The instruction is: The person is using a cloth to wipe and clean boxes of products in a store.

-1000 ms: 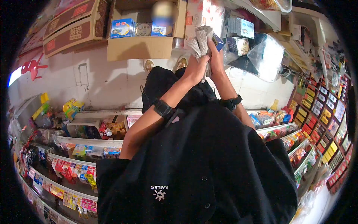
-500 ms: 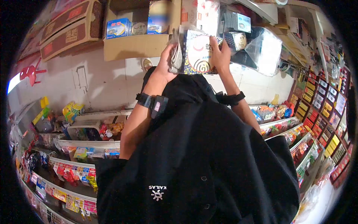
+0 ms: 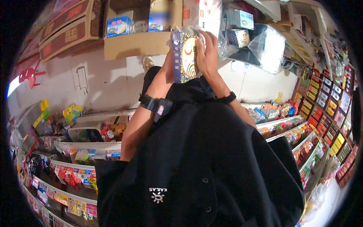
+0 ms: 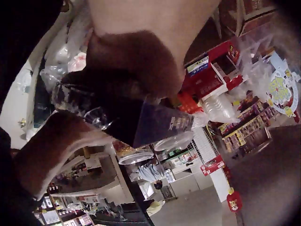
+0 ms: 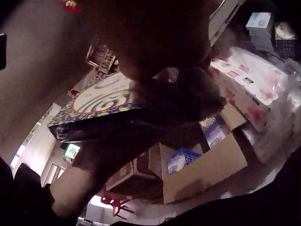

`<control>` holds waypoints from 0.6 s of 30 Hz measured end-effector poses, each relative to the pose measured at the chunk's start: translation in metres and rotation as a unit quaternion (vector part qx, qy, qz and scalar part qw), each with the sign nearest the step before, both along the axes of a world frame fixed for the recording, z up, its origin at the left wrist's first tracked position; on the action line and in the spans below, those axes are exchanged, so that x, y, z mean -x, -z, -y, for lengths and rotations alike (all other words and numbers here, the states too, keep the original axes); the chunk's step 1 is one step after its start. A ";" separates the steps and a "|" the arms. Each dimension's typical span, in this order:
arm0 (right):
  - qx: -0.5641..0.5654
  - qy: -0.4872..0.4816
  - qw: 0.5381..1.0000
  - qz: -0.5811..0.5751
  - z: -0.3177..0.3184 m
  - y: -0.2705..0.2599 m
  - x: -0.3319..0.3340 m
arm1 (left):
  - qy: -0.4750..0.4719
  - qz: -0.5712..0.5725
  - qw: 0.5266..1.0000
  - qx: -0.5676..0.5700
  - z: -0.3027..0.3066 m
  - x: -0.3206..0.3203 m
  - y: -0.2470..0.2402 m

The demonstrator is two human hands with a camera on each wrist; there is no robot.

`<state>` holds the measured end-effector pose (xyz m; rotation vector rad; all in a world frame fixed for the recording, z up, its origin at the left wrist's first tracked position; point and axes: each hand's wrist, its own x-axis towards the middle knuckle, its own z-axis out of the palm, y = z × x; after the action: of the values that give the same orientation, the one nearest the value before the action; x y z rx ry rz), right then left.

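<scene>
A mosquito coil box (image 3: 185, 56), yellow and dark blue with a spiral on its front, is held up before the person, its purple spine turned left. My right hand (image 3: 208, 55) grips its right side, thumb on the front. Much of my left hand (image 3: 166, 70) is hidden behind the box, on the left. Grey cloth (image 3: 189, 28) shows past the box's top edge, on the side of the left hand. In the right wrist view the box (image 5: 106, 99) appears tilted, with the left forearm (image 5: 75, 183) reaching beneath it.
An open carton (image 3: 138, 47) at the front holds blue mosquito coil boxes (image 3: 118, 27). Brown cartons (image 3: 70, 32) stand left of it. A pink-white wrapped package (image 3: 210, 15), stacked small boxes (image 3: 242, 20) and clear plastic (image 3: 272, 49) lie to the right. Goods shelves (image 3: 75, 164) flank the person.
The box came into full view, front up, in the right hand, then turned to show its purple spine. The left hand with the cloth moved from beside the box to behind it.
</scene>
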<state>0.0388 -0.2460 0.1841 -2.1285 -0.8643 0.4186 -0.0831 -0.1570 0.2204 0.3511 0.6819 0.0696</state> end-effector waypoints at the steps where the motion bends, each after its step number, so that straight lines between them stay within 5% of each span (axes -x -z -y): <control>1: -0.014 -0.032 0.998 0.046 0.002 -0.006 0.004 | -0.045 0.050 0.997 0.047 0.006 -0.001 0.016; 4: -0.014 -0.105 0.993 0.053 0.010 -0.031 0.012 | -0.106 0.204 0.967 0.111 0.015 0.003 0.056; 6: 0.062 -0.322 0.935 0.138 0.011 -0.056 0.012 | -0.123 0.158 0.975 0.095 0.017 0.010 0.056; 10: 0.133 -0.409 0.892 0.137 0.016 -0.048 0.008 | -0.072 0.100 0.991 0.055 0.018 0.023 0.051; 13: 0.122 -0.372 0.911 0.131 0.015 -0.043 0.001 | -0.094 0.060 0.975 0.194 0.018 0.027 0.063; 14: 0.129 -0.332 0.925 0.135 0.015 -0.041 -0.006 | -0.113 0.262 0.919 0.270 0.018 0.032 0.066; 16: 0.164 -0.254 0.946 0.119 0.019 -0.036 -0.021 | -0.067 0.019 0.983 0.170 0.015 0.040 0.046; 18: 0.192 -0.240 0.944 0.117 0.027 -0.034 -0.027 | -0.083 0.008 0.983 0.163 0.007 0.045 0.044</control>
<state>0.0655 -0.2725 0.2177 -2.3372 -1.5606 0.6311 -0.1285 -0.1641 0.1767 -0.0210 0.6936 0.1178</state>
